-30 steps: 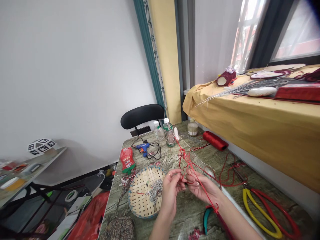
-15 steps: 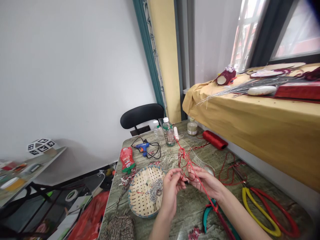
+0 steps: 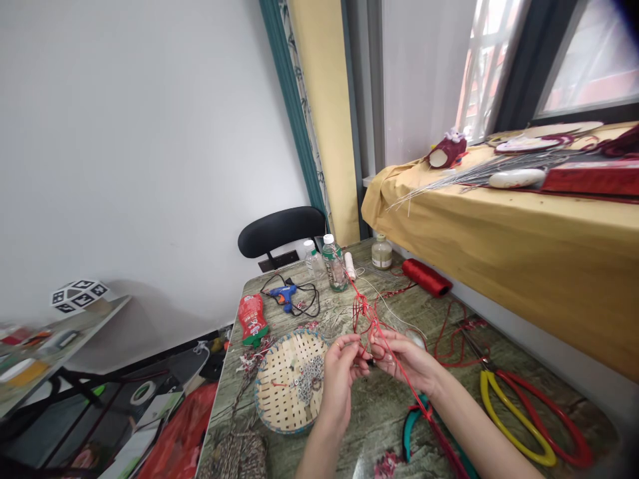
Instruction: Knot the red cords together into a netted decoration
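Observation:
Both my hands meet over the table, working thin red cord [image 3: 366,311] that hangs in loose loops and knots. My left hand [image 3: 344,356] pinches a strand between thumb and fingers. Close beside it, my right hand [image 3: 399,356] also grips the cord, fingers pressed together. One taut red line runs from near the bottles, past my right hand, down to a knot by a teal-handled tool [image 3: 410,432]. A round woven bamboo tray [image 3: 272,406] with a heap of small metal nuts [image 3: 309,380] lies left of my left hand.
Large scissors [image 3: 516,416] with yellow and red handles lie at right. A red thread spool [image 3: 426,277], a green-labelled bottle [image 3: 333,265], a glass jar [image 3: 382,254], a blue glue gun [image 3: 284,295] and a red pouch [image 3: 253,318] stand or lie farther back.
The view has shifted slightly. Both hands keep hold of the red cord in nearly the same place; only small finger movements show.

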`<move>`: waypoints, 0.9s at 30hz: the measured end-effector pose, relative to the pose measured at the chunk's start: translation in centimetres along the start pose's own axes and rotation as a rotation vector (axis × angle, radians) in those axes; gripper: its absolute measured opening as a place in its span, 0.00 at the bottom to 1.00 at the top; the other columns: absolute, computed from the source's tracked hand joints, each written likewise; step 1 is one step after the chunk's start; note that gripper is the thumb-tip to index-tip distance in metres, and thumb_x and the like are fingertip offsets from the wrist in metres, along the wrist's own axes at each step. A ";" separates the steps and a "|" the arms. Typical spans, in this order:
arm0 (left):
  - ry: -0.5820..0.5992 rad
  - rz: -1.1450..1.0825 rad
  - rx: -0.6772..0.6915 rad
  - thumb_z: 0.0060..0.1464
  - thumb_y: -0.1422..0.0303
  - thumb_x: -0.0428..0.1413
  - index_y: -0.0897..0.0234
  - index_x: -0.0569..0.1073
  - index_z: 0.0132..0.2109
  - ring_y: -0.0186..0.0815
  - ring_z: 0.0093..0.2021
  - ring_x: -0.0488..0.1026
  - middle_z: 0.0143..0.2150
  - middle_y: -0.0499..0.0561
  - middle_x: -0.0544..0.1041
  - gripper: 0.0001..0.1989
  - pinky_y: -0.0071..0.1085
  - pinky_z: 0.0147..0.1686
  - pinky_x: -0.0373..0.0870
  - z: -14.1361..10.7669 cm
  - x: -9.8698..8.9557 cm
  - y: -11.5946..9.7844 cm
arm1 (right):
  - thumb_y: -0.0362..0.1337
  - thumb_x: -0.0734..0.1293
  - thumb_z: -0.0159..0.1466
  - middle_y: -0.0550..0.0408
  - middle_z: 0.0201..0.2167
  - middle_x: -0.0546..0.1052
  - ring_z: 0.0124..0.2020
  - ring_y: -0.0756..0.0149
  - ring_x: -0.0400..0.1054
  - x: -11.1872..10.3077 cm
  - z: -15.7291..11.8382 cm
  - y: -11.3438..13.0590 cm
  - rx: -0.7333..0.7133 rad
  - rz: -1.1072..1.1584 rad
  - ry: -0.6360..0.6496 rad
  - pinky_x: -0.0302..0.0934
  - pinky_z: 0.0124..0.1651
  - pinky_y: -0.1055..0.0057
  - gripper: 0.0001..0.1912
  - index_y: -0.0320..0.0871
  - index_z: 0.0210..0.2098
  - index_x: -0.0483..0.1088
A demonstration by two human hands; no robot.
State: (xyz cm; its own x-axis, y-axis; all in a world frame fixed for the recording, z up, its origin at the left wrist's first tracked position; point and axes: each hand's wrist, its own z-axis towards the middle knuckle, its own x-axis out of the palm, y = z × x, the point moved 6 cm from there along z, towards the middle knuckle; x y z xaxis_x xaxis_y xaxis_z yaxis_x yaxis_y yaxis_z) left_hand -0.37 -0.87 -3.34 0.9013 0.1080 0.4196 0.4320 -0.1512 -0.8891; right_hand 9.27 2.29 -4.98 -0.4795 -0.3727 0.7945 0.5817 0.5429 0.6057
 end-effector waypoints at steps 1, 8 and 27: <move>-0.013 0.017 0.002 0.43 0.62 0.55 0.67 0.67 0.37 0.28 0.22 0.66 0.25 0.49 0.70 0.15 0.24 0.24 0.62 0.1 0.0 -0.1 | 0.29 0.65 0.54 0.61 0.18 0.66 0.21 0.79 0.59 -0.1 0.0 0.0 0.001 -0.006 -0.006 0.54 0.25 0.82 0.01 0.37 0.28 0.69; -0.034 0.144 0.057 0.44 0.59 0.54 0.66 0.66 0.34 0.25 0.17 0.60 0.18 0.43 0.64 0.14 0.22 0.19 0.57 1.0 1.0 -1.3 | 0.30 0.65 0.54 0.61 0.19 0.65 0.20 0.80 0.58 -0.2 -0.4 0.6 -0.016 -0.062 -0.044 0.55 0.27 0.80 0.01 0.38 0.27 0.68; -0.091 0.519 0.416 0.44 0.65 0.54 0.64 0.72 0.29 0.29 0.22 0.61 0.20 0.46 0.67 0.07 0.24 0.24 0.56 0.9 4.1 -4.0 | 0.38 0.70 0.48 0.62 0.18 0.67 0.17 0.80 0.51 -0.5 -1.3 3.4 -0.243 -0.478 -0.373 0.44 0.20 0.80 0.10 0.40 0.29 0.72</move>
State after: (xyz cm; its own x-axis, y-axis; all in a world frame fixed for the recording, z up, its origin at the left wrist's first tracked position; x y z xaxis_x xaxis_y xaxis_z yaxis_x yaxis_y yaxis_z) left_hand 1.54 1.09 1.74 0.9745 0.2089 -0.0823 -0.1216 0.1831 -0.9755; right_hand 12.32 3.33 -3.32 -0.8927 -0.2207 0.3930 0.3588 0.1798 0.9159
